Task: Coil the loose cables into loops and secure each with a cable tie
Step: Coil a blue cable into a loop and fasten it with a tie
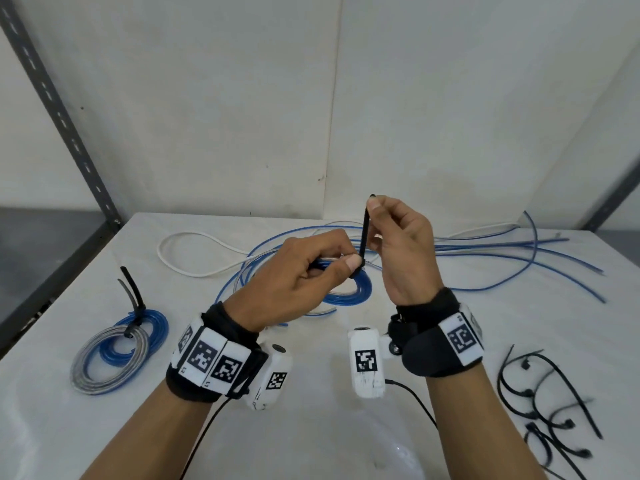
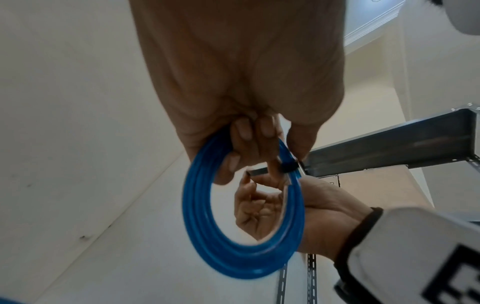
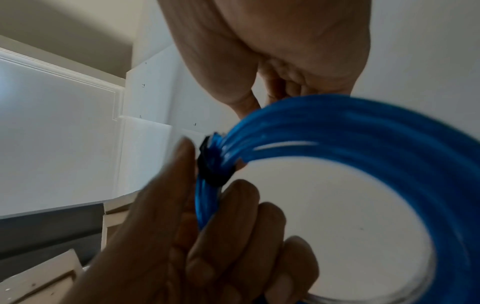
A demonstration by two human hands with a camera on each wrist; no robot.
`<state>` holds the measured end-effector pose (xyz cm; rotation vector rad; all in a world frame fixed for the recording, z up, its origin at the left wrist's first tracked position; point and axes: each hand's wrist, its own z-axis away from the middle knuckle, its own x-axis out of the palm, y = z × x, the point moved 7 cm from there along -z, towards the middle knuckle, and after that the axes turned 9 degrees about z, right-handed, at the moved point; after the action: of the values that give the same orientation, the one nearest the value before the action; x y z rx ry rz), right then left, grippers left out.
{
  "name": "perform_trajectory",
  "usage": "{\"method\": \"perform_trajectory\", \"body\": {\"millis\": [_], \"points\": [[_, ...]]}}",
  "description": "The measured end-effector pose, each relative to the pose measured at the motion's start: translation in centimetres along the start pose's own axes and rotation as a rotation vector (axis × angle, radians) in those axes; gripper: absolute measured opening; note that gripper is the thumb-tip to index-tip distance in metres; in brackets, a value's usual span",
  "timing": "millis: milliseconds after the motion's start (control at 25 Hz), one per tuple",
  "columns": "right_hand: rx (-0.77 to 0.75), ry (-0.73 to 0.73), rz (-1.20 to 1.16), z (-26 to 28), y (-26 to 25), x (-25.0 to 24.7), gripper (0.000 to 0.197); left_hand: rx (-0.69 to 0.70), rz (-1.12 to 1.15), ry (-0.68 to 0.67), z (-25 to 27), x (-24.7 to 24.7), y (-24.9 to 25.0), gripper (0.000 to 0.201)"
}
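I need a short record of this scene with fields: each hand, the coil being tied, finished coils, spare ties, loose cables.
left hand: grips the blue coil beside the tie head
right hand: pinches the black cable tie tail, held upward
finished coils: blue and grey, tied, on the table's left
spare ties: black, right side
loose cables: blue and white, far side

White counter (image 1: 311, 427). On it: two tied coils at left, one blue (image 1: 152, 332), one grey (image 1: 104, 362), touching; loose blue cables (image 1: 519, 258) and a white cable (image 1: 194, 247) spread across the far side; black cable ties (image 1: 550, 407) heaped at near right.
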<state>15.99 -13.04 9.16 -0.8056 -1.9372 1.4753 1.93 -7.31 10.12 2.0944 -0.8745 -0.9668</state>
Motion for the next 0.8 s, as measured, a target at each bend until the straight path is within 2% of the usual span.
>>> {"method": "perform_trajectory", "body": {"millis": [120,240,360,680,800], "points": [[-0.065,-0.094,0.036,0.8,-1.3,0.8,0.006,-0.016,0.035,0.078,0.2,-0.4,0.1,0.027],[-0.301,-0.098,0.064,2.0,-4.8,0.5,0.004,-0.007,-0.007,0.096,0.1,-0.8,0.2,0.025],[-0.490,-0.044,0.050,3.6,-7.7,0.4,0.013,0.071,-0.032,0.126,0.1,-1.1,1.3,0.022],[-0.665,-0.030,0.027,6.7,-10.4,1.3,0.020,0.119,0.043,0.165,0.2,-1.7,2.4,0.021],[-0.656,-0.029,0.048,6.6,-10.0,1.6,0.021,0.092,0.049,0.158,0.1,-1.9,1.9,0.022]]}}
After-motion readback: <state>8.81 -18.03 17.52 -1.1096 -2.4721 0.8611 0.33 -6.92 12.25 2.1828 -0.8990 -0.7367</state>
